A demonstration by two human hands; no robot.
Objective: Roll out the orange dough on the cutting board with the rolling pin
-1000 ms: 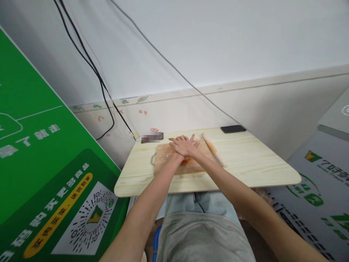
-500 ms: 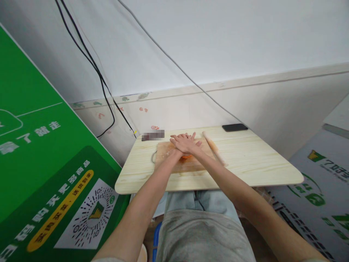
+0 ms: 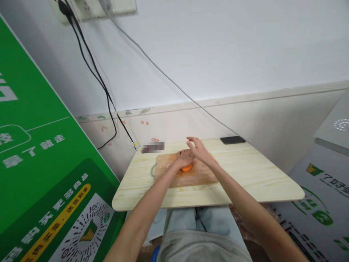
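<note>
An orange lump of what looks like dough (image 3: 186,168) lies on a wooden cutting board (image 3: 191,181), and pale and orange smears mark the wood around it. My left hand (image 3: 185,157) bears down on the lump with bent fingers over its far side, so most of it is hidden. Just right of that and a little higher, my right hand (image 3: 198,148) is raised with its fingers apart and nothing in them. The right hand and forearm cover the board's right edge.
The board rests on a light wooden table (image 3: 253,178) against the wall. A black phone (image 3: 232,140) lies at the back right; a blurred-out item (image 3: 153,147) is at the back left. A green panel (image 3: 54,145) stands left, and cables (image 3: 109,98) hang down the wall.
My right hand has lifted off my left hand, on which it lay stacked. More of the orange lump shows. The rolling pin beside the board is now hidden. The view has tipped upward.
</note>
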